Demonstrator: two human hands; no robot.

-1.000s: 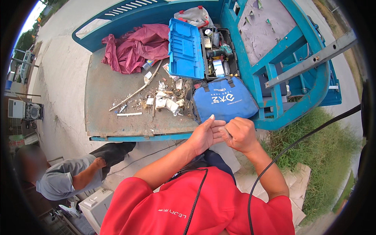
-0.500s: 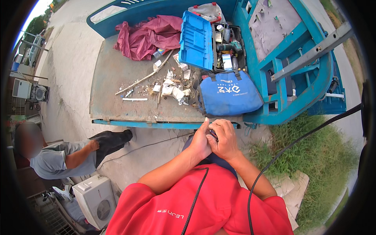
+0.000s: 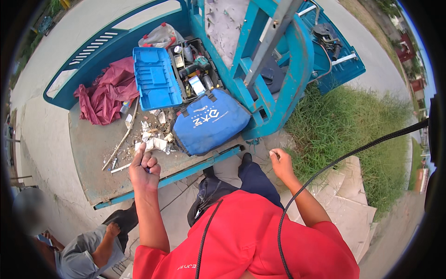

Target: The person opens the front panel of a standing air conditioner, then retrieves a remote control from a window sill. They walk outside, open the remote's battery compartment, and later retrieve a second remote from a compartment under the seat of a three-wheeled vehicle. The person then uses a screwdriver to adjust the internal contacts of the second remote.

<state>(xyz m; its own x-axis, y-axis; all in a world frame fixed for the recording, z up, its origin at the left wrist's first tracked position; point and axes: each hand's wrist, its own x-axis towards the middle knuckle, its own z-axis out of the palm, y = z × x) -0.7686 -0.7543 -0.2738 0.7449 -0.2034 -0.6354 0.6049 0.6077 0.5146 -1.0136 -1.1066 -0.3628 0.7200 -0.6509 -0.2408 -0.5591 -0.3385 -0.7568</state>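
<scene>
My left hand (image 3: 145, 171) is raised above the near edge of the cart bed (image 3: 95, 153), its index finger stretched up. The other fingers curl round a small dark-blue thing (image 3: 147, 170), mostly hidden in the palm. My right hand (image 3: 281, 165) is apart from it, off to the right over the paving beside the grass. Its thumb and fingers are drawn together in a pinch; what lies between them, if anything, is too small to name. Closest to the left hand on the bed are white scraps (image 3: 155, 143). A blue bag (image 3: 211, 122) lies between the two hands, farther off.
An open toolbox (image 3: 197, 69) with a blue lid (image 3: 157, 79) holds a green drill and other tools. Dark red cloth (image 3: 104, 90) and a long stick (image 3: 127, 132) lie on the bed. A teal frame (image 3: 290, 88) rises at right. A person in grey (image 3: 86, 251) is at lower left.
My hands were together in front of me and have parted, the left going left and the right going right. The view has swung to the right.
</scene>
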